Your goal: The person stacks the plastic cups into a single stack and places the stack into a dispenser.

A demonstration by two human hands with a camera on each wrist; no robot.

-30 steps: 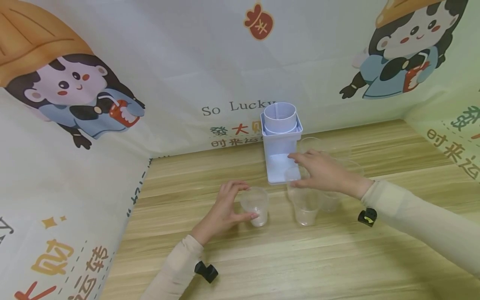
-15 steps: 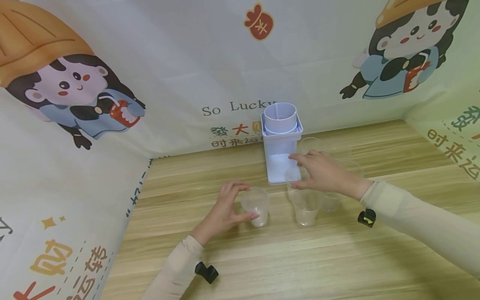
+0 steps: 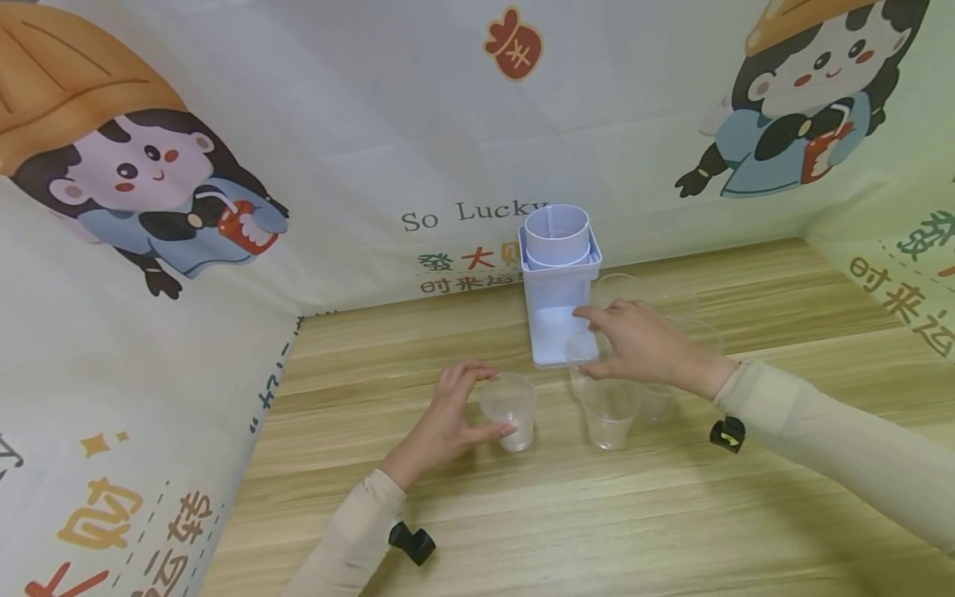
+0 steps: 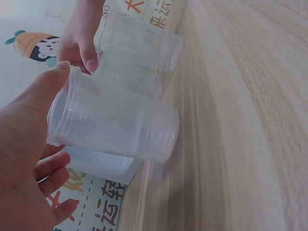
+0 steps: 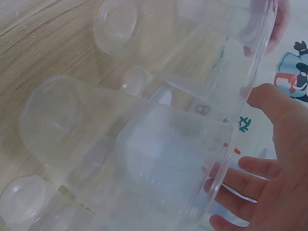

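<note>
My left hand [image 3: 442,421] holds a clear plastic cup [image 3: 516,431] by its sides near the rim, thumb in front and fingers behind. The cup [image 4: 120,118] stands upright on the wooden table. To its right, my right hand [image 3: 647,342] holds a clear cup [image 3: 585,348] near the rim, between thumb and fingertips. Another clear cup [image 3: 608,427] stands right in front of that one. More clear cups [image 3: 658,402] stand under and behind the right hand, partly hidden by it. Their overlapping transparent walls blur the borders between cups.
A pale blue-white plastic stand [image 3: 561,294] with a round tube [image 3: 557,236] on top is just behind the cups, close to the back wall. Printed cloth [image 3: 358,124] covers the walls around the wood-grain table [image 3: 522,531].
</note>
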